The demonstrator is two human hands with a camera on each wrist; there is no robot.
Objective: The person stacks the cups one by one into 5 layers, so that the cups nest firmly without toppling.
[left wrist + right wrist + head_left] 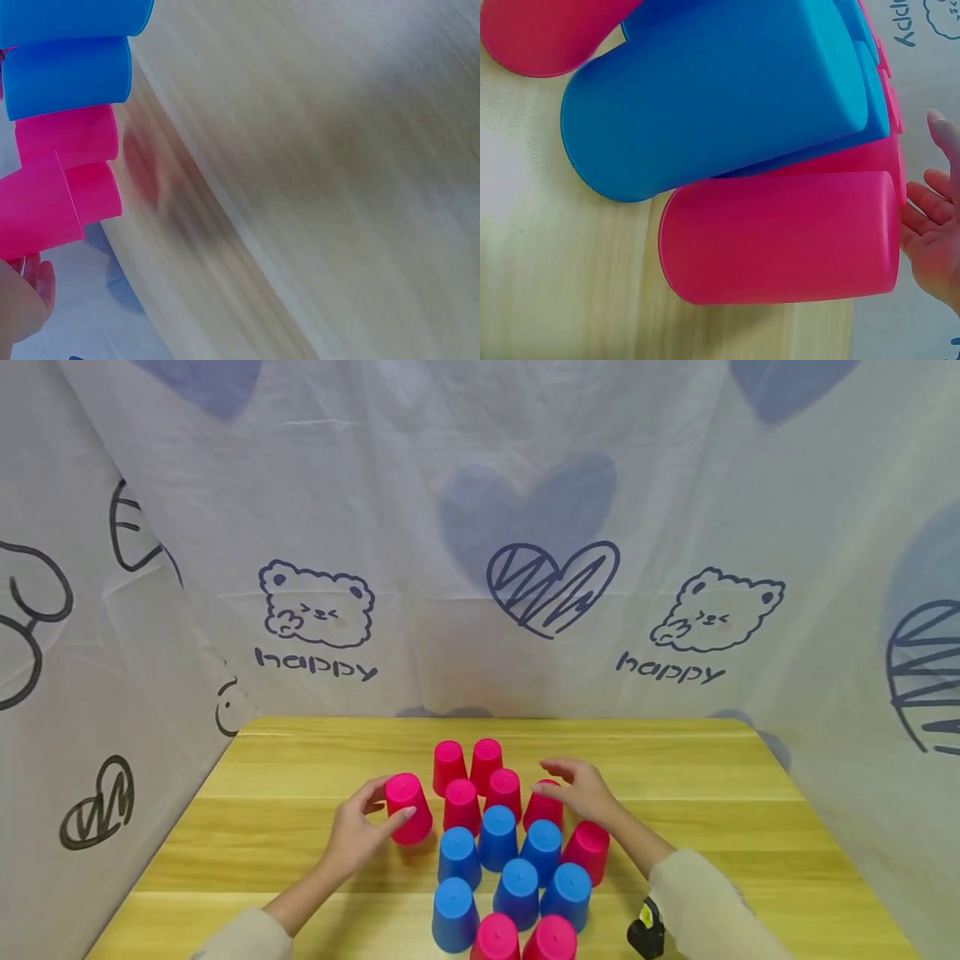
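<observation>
Six blue cups (517, 893) stand upside down in a close cluster on the table (285, 785), their walls smooth and tapering, seemingly plastic, each flat base uppermost with a small raised dot in its middle. The pink cups share this form. One pink cup (408, 810), left of the blue cups and a little beyond them, is in the left hand (358, 832): the thumb lies across its near side and the fingers curl about its far left side, spread only as wide as the cup. It tilts slightly, base up; I cannot tell whether its rim touches the wood.

Just beyond the blue cups stand five more pink cups (461, 810), another (587, 853) sits at their right, and two (496, 939) at their near side. The right hand (588, 793) reaches in beyond the blue cups on the right, thumb and fingers parted widely about the nearest pink cup there, gripping nothing; contact cannot be told. The table has pale yellow, streaked wood grain. Behind the blue cups hangs a creased white cloth (435, 427) printed with hearts and bears.
</observation>
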